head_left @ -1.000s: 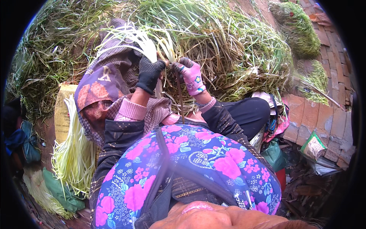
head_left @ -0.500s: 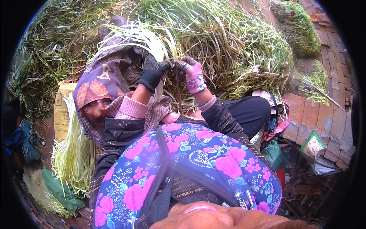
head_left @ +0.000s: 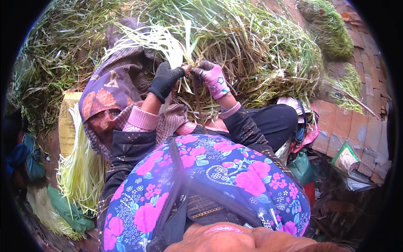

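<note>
My left hand [head_left: 166, 80], in a dark dotted fingerless glove, is closed around a bunch of long pale green stalks [head_left: 167, 44], which look like garlic shoots. The stalks fan up and to the left over my covered knee. Close beside it, my right hand [head_left: 213, 80], in a pink flowered glove, is closed in a pinch at the bunch's right edge, around a yellowish leafy strand [head_left: 189, 50]. A thin brown strip [head_left: 199, 105] hangs below the hands toward my lap. My fingertips partly hide where the strip and strand meet.
A large heap of green and dried stalks [head_left: 260, 54] spreads beyond my hands. Pale stripped stalks [head_left: 79, 172] lie at left beside a yellow sack [head_left: 69, 126]. Brick paving [head_left: 348, 122], a small packet [head_left: 345, 159] and a green bag [head_left: 301, 168] are at right.
Both hands stay together near the same spot; the left has shifted slightly left and down. The pale stalks have moved a little, and one strand now stands more upright.
</note>
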Action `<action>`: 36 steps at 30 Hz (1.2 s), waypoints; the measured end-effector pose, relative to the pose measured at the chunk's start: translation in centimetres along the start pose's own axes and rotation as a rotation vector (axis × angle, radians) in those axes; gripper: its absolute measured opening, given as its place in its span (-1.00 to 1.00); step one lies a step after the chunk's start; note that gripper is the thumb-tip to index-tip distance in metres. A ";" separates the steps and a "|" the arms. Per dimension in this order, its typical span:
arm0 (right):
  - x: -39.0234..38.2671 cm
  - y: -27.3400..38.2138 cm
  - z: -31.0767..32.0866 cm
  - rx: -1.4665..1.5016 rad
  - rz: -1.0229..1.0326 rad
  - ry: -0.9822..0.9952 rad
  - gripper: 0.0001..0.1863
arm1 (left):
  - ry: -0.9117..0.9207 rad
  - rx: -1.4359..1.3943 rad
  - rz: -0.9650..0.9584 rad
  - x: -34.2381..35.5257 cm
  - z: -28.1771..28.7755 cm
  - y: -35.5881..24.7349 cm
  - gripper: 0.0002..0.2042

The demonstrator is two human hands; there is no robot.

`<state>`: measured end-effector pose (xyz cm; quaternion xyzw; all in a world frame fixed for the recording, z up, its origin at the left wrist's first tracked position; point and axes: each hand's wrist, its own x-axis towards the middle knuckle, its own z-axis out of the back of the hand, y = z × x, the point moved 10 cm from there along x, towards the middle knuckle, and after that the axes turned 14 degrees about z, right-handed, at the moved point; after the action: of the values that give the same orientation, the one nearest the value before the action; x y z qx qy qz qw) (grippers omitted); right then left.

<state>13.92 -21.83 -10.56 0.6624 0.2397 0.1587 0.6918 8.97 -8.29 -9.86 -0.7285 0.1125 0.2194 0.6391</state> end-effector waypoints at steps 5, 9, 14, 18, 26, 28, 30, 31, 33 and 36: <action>-0.7 -0.1 -0.2 0.053 0.024 -0.104 -0.86 | -0.026 -0.012 -0.025 -0.1 0.1 -0.1 -0.73; -1.1 0.5 -0.8 0.129 0.003 -0.107 -0.87 | -0.120 -0.033 0.009 0.4 0.6 0.9 -0.75; -1.0 0.4 -0.3 -0.047 0.121 -0.215 -0.85 | -0.170 -0.164 -0.161 -0.2 1.5 0.0 -0.80; -1.2 -1.1 0.2 -0.118 0.085 -0.220 -0.87 | -0.207 -0.124 -0.215 -0.5 2.5 -1.1 -0.82; -0.9 0.3 1.9 -0.326 0.239 -0.187 -0.82 | -0.029 -0.546 -0.123 -0.7 2.8 -1.6 -0.81; -0.8 1.6 2.2 -0.357 0.363 -0.174 -0.81 | -0.054 -0.558 -0.133 -0.8 3.3 -1.7 -0.82; -0.9 3.2 3.5 -0.513 0.470 -0.254 -0.78 | -0.113 -0.583 -0.106 -0.7 4.0 -1.4 -0.82; -0.7 3.0 4.3 -0.535 0.430 -0.278 -0.78 | -0.097 -0.623 -0.100 -0.7 4.0 -1.3 -0.83; -0.4 3.6 5.6 -0.640 0.439 -0.315 -0.75 | -0.040 -0.623 -0.137 -0.8 3.7 -2.0 -0.83; 0.3 3.7 7.6 -0.585 0.442 -0.325 -0.73 | -0.003 -0.644 -0.152 -1.4 3.4 -2.7 -0.84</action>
<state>18.59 -27.77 -6.83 0.4897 -0.0764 0.2582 0.8293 8.31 -4.73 -7.12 -0.8991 -0.0181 0.1964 0.3908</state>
